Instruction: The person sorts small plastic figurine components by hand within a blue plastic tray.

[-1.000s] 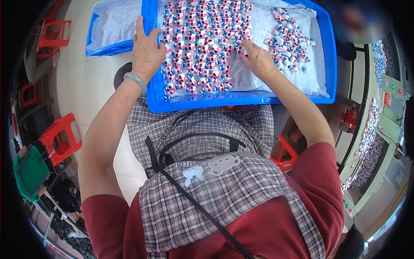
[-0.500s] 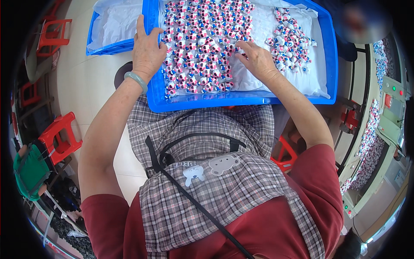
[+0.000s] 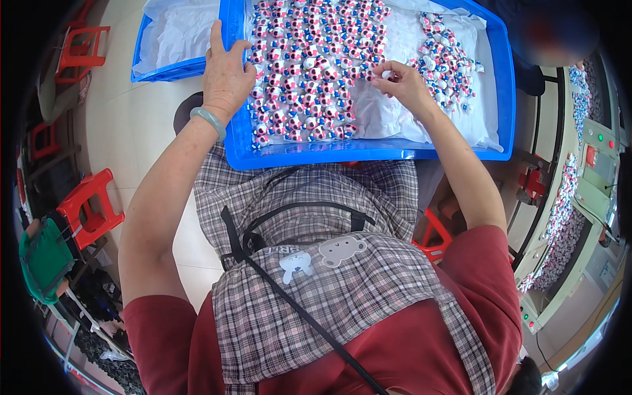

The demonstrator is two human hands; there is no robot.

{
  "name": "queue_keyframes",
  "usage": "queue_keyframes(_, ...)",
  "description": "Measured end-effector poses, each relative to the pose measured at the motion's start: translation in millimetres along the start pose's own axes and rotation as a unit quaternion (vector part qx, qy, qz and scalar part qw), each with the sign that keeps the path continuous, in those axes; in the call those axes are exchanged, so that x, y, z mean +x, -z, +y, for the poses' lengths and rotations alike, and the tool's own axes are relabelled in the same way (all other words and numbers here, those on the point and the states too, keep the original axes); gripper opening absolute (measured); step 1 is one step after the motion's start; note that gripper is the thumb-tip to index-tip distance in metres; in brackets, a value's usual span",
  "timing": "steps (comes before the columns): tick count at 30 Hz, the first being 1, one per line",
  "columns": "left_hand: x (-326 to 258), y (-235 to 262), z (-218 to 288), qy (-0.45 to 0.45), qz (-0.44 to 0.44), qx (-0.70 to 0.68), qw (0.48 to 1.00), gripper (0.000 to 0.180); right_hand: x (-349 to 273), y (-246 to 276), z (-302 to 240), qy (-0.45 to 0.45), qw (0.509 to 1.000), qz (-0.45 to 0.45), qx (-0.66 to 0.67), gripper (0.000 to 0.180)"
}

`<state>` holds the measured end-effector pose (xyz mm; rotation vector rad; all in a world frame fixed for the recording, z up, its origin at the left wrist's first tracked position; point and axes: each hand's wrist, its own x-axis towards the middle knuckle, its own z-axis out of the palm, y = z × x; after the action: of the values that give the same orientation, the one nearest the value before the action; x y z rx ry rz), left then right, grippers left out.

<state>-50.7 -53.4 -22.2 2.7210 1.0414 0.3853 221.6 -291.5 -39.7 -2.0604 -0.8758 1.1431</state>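
Observation:
A blue tray (image 3: pixel 316 157) lined with white sheeting (image 3: pixel 382 122) lies in front of me. Close-set rows of small white, pink and blue figurines (image 3: pixel 306 85) fill its left part, and a loose heap of the same figurines (image 3: pixel 446 62) lies to the right. My left hand (image 3: pixel 226 79) rests at the tray's left side, fingers apart, holding nothing. Between thumb and fingers of my right hand (image 3: pixel 409 89) is a small, mostly white figurine (image 3: pixel 388 76), held over the lining at the right edge of the rows. My fingers partly cover it.
Another blue tray (image 3: pixel 172 71) with white lining adjoins at the upper left. Red stools (image 3: pixel 92 205) and a green-backed chair (image 3: pixel 45 260) stand on the left. A person (image 3: pixel 523 62) is beyond the tray's right corner. Machinery (image 3: pixel 596 158) with many more figurines runs along the right.
My right hand has drawn back rightward from the edge of the rows, and a white figurine now shows in its pinch. The left hand has stayed in place.

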Motion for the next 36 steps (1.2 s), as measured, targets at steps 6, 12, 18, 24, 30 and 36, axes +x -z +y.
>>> queue_keyframes(6, 0.3, -1.1, 0.2, -0.006, 0.006, 0.003, 1.000, 0.030, -17.5, 0.3, 13.5, -0.070, 0.946, -0.062, 0.310, 0.031)
queue_keyframes(12, 0.2, -1.3, -0.1, -0.007, 0.004, 0.005, 1.000, 0.031, -16.7, -2.7, 26.3, -0.104, 0.975, -0.031, 0.195, 0.030)
queue_keyframes(18, 0.1, 0.3, 1.4, 0.001, -0.005, 0.005, 1.000, 0.031, -8.7, -13.4, 30.2, -0.116, 0.981, 0.006, 0.156, 0.022)
queue_keyframes(24, 0.0, -2.1, -0.9, -0.004, 0.001, 0.003, 1.000, 0.032, -4.4, -29.5, 19.0, -0.147, 0.958, 0.044, 0.241, 0.021)
queue_keyframes(30, 0.1, -2.4, -1.4, -0.007, 0.007, 0.006, 1.000, 0.032, 0.1, -40.5, 21.5, -0.144, 0.959, 0.077, 0.234, 0.018)
queue_keyframes(36, -0.2, -2.9, -2.3, -0.015, 0.013, 0.006, 1.000, 0.031, 2.5, -34.1, 26.6, -0.153, 0.955, 0.081, 0.242, 0.015)
